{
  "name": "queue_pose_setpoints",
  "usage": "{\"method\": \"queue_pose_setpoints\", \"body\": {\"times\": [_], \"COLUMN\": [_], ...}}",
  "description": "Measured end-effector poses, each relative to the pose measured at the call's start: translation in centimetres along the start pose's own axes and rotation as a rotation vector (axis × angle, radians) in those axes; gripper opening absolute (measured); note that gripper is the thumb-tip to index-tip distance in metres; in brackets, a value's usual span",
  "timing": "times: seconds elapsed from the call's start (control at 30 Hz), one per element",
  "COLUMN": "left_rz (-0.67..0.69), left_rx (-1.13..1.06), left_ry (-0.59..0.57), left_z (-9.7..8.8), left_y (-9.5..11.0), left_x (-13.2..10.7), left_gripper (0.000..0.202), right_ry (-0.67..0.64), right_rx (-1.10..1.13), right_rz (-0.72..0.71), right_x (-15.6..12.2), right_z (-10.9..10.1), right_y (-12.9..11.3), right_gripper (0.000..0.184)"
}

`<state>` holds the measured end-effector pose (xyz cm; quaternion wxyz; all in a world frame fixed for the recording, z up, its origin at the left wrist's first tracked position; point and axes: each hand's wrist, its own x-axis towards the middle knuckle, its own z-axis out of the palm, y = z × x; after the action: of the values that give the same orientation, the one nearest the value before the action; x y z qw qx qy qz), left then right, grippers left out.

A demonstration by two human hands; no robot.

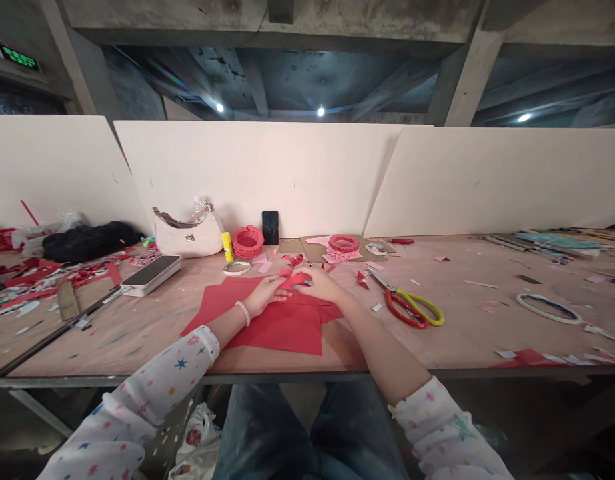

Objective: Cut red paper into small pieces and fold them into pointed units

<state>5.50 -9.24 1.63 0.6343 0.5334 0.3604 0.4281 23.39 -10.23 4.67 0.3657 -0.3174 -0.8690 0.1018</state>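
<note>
Both hands meet over the red paper sheets (292,337), which lie overlapping near the table's front edge. A small folded piece of red paper (293,279) is between my fingertips. My left hand (267,294), with a bead bracelet at the wrist, pinches its left side. From the right, my right hand (318,283) curls its fingers round the same piece; part of the paper is hidden behind them. Just beyond the hands lie small red folded bits (293,260). Scissors (412,307) with one red and one yellow handle rest open-bladed to the right.
Behind stand a pink paper ring stack (343,247), a red one (247,241), a yellow glue stick (228,247), a phone (270,228) and a white handbag (188,233). A white device (151,276) lies left, a tape ring (549,309) right. White boards (267,167) wall the back.
</note>
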Motion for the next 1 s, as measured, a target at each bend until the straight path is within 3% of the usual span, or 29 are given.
{"method": "queue_pose_setpoints", "body": {"times": [0.17, 0.3, 0.47, 0.63, 0.77, 1.0], "left_rz": [0.001, -0.007, 0.006, 0.070, 0.119, 0.161], "left_rx": [-0.002, 0.001, -0.028, 0.033, 0.137, 0.184], "left_ry": [-0.026, -0.022, -0.065, -0.139, -0.071, 0.051], "left_z": [0.06, -0.02, -0.07, 0.37, 0.60, 0.57], "left_y": [0.08, 0.05, 0.16, 0.45, 0.41, 0.61], "left_x": [-0.15, -0.11, -0.13, -0.56, -0.74, -0.73], "left_gripper": [0.028, 0.028, 0.034, 0.041, 0.037, 0.033], "right_ry": [-0.010, -0.003, 0.040, 0.139, 0.142, 0.043], "right_rx": [0.003, 0.009, 0.040, 0.116, 0.206, 0.291], "right_rz": [0.011, 0.015, 0.020, 0.089, 0.153, 0.174], "right_x": [0.02, 0.02, 0.14, 0.31, 0.34, 0.51], "right_z": [-0.08, -0.07, 0.08, 0.21, 0.45, 0.64], "right_y": [-0.20, -0.37, -0.06, 0.37, 0.53, 0.02], "right_gripper": [0.038, 0.032, 0.022, 0.028, 0.034, 0.028]}}
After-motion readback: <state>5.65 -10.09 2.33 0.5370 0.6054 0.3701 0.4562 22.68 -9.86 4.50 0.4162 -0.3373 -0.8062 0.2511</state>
